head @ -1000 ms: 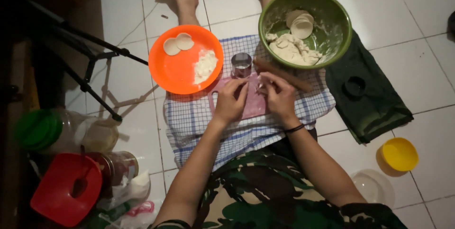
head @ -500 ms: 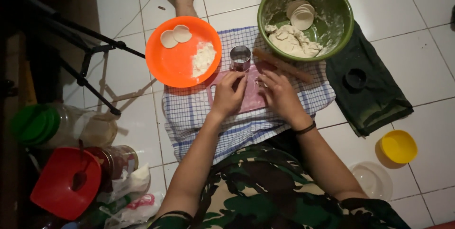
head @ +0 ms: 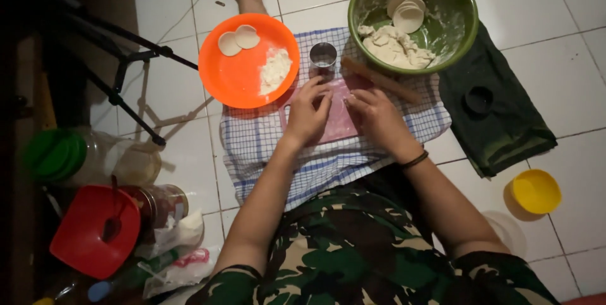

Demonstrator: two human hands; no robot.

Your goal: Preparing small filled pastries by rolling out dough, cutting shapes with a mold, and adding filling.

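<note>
The work area is a floor of white glazed tiles (head: 568, 59). A blue-and-white checked woven cloth (head: 265, 147) lies flat on it. A round green plastic bowl (head: 457, 21) holding pale, lumpy dough sits at the cloth's far right corner; a round orange plastic plate (head: 237, 78) sits at its far left.

A pink, flat, rectangular sheet (head: 339, 122) lies mid-cloth, long axis pointing away from the person. The left hand (head: 309, 112) and right hand (head: 379, 119) rest on it, fingers curled; whether they pinch anything cannot be determined.
</note>
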